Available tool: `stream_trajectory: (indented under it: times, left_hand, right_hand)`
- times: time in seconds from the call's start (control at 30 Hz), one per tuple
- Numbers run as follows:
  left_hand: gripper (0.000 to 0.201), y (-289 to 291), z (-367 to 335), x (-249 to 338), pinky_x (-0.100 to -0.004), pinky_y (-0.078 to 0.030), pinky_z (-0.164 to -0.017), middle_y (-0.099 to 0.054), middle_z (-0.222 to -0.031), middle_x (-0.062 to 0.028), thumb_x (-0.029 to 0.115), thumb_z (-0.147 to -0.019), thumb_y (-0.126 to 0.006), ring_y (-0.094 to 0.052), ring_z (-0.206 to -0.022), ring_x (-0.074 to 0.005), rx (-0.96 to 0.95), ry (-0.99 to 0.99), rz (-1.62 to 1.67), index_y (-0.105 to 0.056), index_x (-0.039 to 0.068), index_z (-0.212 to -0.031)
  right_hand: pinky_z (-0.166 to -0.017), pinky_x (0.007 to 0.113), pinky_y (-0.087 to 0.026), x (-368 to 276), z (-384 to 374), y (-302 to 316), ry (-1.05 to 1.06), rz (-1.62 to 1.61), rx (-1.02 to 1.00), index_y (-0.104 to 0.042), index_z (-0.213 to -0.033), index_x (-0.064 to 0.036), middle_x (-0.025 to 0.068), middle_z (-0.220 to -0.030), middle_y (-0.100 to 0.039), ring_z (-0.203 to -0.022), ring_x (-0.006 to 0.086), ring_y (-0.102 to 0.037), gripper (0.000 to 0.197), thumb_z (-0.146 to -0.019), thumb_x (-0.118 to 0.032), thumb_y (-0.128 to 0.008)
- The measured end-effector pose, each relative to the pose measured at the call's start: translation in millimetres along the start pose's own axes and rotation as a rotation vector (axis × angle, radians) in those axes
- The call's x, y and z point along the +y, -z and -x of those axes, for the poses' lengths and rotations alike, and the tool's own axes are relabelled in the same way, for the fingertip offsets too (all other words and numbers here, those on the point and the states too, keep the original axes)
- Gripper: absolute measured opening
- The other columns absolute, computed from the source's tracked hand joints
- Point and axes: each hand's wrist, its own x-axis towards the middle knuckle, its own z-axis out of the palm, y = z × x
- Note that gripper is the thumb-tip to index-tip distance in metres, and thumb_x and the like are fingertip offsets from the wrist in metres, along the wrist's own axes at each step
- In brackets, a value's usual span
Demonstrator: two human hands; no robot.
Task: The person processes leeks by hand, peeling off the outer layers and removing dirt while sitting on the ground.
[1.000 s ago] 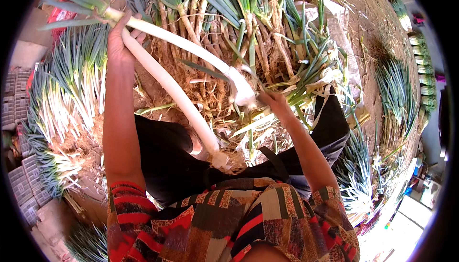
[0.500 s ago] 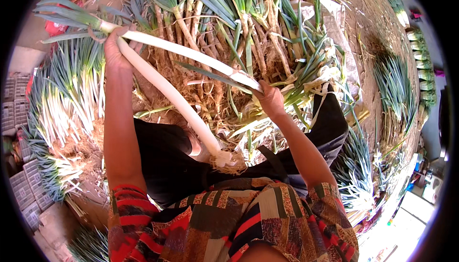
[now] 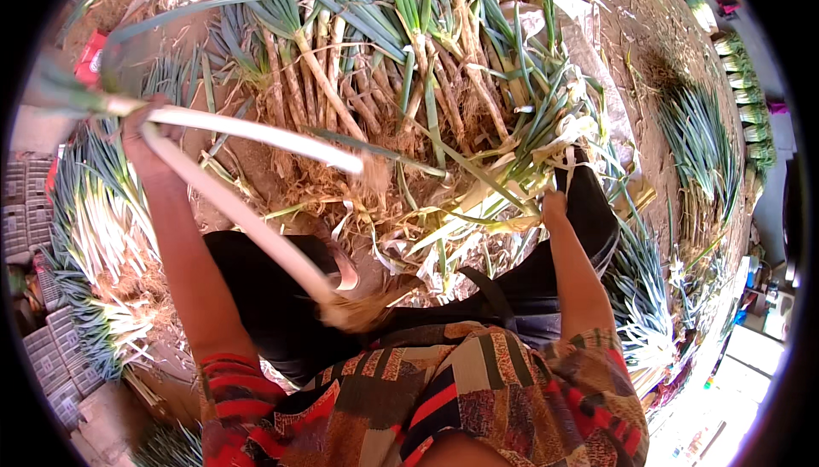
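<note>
My left hand point(image 3: 152, 122) is closed around two long green onions near where white stem turns to leaf. The upper green onion point(image 3: 256, 133) points right, its brown roots hanging over the pile. The lower green onion point(image 3: 247, 215) slants down across my left thigh, roots by my lap. Their leaves, at the far left, are blurred by motion. My right hand point(image 3: 554, 203) is closed near my right knee, apart from both stems. A stripped, yellow-green leaf point(image 3: 486, 174) runs into its fingers, which are partly hidden.
Unpeeled green onions point(image 3: 328, 83) with earthy stems lie in a pile ahead. Peeled leaves and husks point(image 3: 465, 237) litter the ground before me. White-stemmed green onions point(image 3: 107, 211) are stacked at left; more bundles point(image 3: 701, 147) lie at right. Stacked grey blocks point(image 3: 51, 352) stand far left.
My left hand has swung left with both green onions. My right hand has left the upper onion's root end and moved right to my knee, drawing a leaf with it.
</note>
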Motion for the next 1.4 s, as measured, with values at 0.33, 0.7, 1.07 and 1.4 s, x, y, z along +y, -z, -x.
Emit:
stream_trajectory:
  times: [0.33, 0.7, 1.07, 1.4]
  left_hand:
    - [0.014, -5, -9, -14, -0.0295, -0.043, -0.058, -0.056, -0.080, -0.0115, 0.001, -0.066, -0.057, -0.045, -0.056, -0.0175, 0.169, -0.177, -0.004, -0.054, 0.004, -0.079]
    - [0.022, -17, -12, -41, -0.0265, -0.030, -0.042, -0.048, -0.075, -0.0051, 0.005, -0.067, -0.058, -0.035, -0.045, -0.0130, -0.039, 0.078, 0.262, -0.047, 0.005, -0.086]
    - [0.019, -6, -12, -41, -0.0259, -0.029, -0.044, -0.049, -0.076, -0.0053, 0.009, -0.069, -0.057, -0.037, -0.047, -0.0119, 0.008, 0.128, 0.255, -0.046, 0.002, -0.083]
    - [0.018, 2, -19, -33, -0.0250, -0.028, -0.046, -0.048, -0.070, -0.0052, 0.005, -0.064, -0.057, -0.036, -0.049, -0.0129, 0.053, 0.068, 0.326, -0.046, 0.001, -0.077]
  right_hand:
    - [-0.086, 0.038, -0.043, -119, 119, -73, 0.661, 0.938, -0.300, -0.057, -0.108, -0.0026, 0.0172, -0.106, -0.058, -0.099, 0.0312, -0.055, 0.059, -0.069, -0.046, -0.067]
    - [-0.079, 0.029, -0.049, -258, 277, -121, 0.457, -0.072, -1.236, -0.057, -0.109, 0.0011, 0.0099, -0.088, -0.064, -0.076, 0.0142, -0.061, 0.039, -0.082, -0.027, -0.063]
    - [-0.086, 0.041, -0.035, -220, 270, -72, 0.183, -0.362, -0.628, -0.060, -0.100, -0.0066, 0.0096, -0.096, -0.060, -0.098, 0.0216, -0.050, 0.042, -0.068, -0.030, -0.075]
    - [-0.052, 0.021, -0.040, -178, 198, -36, 0.250, -0.283, -0.403, -0.039, -0.130, -0.0040, 0.0095, -0.104, -0.061, -0.052, 0.0064, -0.043, 0.063, -0.081, -0.035, -0.063]
